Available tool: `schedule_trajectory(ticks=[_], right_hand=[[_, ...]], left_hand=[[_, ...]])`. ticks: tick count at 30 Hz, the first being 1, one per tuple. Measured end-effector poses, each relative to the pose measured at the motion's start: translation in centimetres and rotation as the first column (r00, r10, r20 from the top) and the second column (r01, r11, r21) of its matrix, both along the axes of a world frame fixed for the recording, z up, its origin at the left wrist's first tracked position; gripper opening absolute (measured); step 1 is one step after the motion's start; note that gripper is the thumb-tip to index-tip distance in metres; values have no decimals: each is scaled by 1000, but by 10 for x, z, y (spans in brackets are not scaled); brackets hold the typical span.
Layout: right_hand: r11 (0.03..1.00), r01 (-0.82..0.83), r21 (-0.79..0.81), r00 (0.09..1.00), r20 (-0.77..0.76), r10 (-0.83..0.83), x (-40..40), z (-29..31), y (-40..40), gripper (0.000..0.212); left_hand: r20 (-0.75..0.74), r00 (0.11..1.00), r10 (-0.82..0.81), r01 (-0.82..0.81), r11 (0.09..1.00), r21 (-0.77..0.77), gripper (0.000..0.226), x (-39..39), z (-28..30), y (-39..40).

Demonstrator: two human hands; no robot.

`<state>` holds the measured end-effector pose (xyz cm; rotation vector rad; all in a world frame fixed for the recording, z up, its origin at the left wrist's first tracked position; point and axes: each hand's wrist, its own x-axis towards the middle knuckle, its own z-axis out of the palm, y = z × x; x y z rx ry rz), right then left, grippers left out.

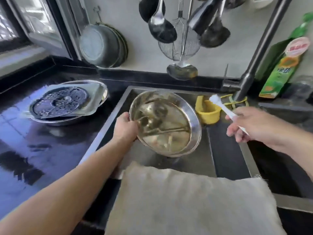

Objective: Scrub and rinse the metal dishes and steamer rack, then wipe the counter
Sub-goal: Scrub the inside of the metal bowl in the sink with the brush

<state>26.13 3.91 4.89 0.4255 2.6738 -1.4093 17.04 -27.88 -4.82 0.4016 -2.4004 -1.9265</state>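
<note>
Fingers of the left hand (126, 127) curl round the left rim of a round shiny metal dish (165, 123), thumb on the inside edge, holding it tilted above the steel sink (225, 150) with its open face turned up toward the camera; the dish sits right of the palm, over the sink's middle. Right hand (250, 124) grips a white plastic brush (225, 108) by the handle, fingers wrapped around it, bristle head pointing up-left near the dark faucet (257, 55); brush is apart from the dish, off its right rim. Small yellow plastic holder (207, 111) sits at the sink's back wall, between dish and brush hand. On the wet black counter (33, 141) left of the sink, a perforated round steamer rack (59, 103) lies on a flat metal tray (94, 92), which rests in a shallow metal bowl (67, 121), well apart from both hands. Beige cloth (186, 200) drapes over the sink's near edge. Green dish-soap bottle (281, 68) stands right of the faucet. Ladles and a wire skimmer (179, 48) hang on the wall behind; stacked metal pans (103, 46) hang left of them.
</note>
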Motion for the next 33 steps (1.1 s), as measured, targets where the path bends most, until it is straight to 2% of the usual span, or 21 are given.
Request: schedule_trajectory(ticks=[3, 5, 7, 9, 11, 13, 15, 18, 20, 23, 24, 26, 29, 31, 33], right_hand=[[999, 30, 30, 998, -59, -28, 16, -19, 1, 20], [996, 73, 42, 996, -63, -70, 29, -21, 1, 22], [992, 62, 111, 997, -54, -56, 41, -19, 2, 25], [983, 48, 178, 998, -36, -42, 53, -12, 0, 27], [982, 21, 189, 999, -33, -15, 61, -7, -3, 29], [979, -11, 202, 999, -35, 19, 66, -4, -6, 32], [972, -31, 232, 999, -35, 40, 64, -5, -8, 33], [961, -55, 270, 997, -36, 67, 38, -11, -16, 35], [950, -68, 305, 993, -67, 93, 13, -17, -30, 34], [941, -164, 297, 980, -62, 190, -28, -37, -65, 20], [934, -206, 291, 972, -49, 229, -41, -45, -78, 24], [902, -274, 334, 955, -19, 297, -66, -60, -98, 48], [845, -185, 502, 975, -11, 220, -99, -65, -115, 52], [805, -106, 584, 991, -3, 134, -113, -68, -119, 50], [802, -52, 595, 995, -34, 90, -119, -72, -124, 50]], left_hand=[[-196, 976, -95, 27, 946, -324, 5, 11, 5, 2], [-265, 947, -183, 16, 848, -529, 14, 26, 22, 7], [-317, 909, -271, -11, 745, -667, 18, 39, 41, 11], [-333, 900, -283, -47, 696, -717, 18, 44, 54, 15], [-297, 929, -222, -23, 766, -643, 13, 44, 56, 20], [-229, 965, -126, 6, 886, -463, 6, 36, 51, 21], [-123, 992, -33, -2, 963, -271, 4, 24, 38, 17], [35, 999, 23, -23, 1000, -5, 11, 6, 18, 13], [89, 995, 37, -46, 995, 91, 18, -3, 8, 11], [91, 994, 65, -76, 989, 126, 24, -10, 0, 7], [66, 995, 78, -85, 990, 109, 25, -11, -1, 7], [5, 996, 85, -85, 994, 67, 25, -11, -1, 7], [-44, 998, 42, -42, 999, -3, 23, -10, 0, 10], [-48, 999, 17, -16, 1000, 18, 25, -12, 1, 10], [-30, 1000, 6, -3, 996, 88, 32, -14, 4, 9]])
